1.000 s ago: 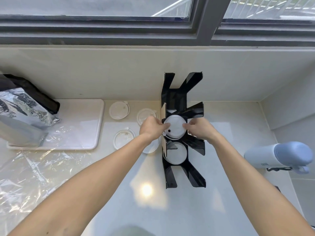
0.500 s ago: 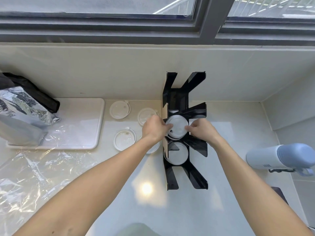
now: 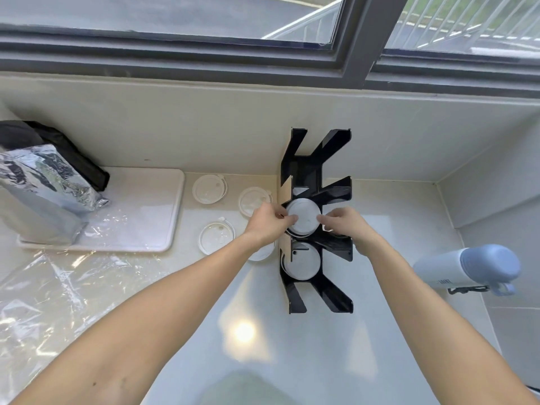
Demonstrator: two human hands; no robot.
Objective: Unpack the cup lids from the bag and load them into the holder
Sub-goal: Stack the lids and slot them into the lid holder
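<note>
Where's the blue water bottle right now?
In the head view the blue water bottle lies on its side at the far right of the counter, beside the side wall and right of the black lid holder, clear of both hands.

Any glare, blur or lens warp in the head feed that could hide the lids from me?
Head view: daylight from the window; a bright round glare spot on the counter near the holder, clear of the lids; crumpled plastic wrap glints at left; wide-angle bending bows the window frame and stretches both forearms; the white lid between left hand and right hand looks washed out.
</note>
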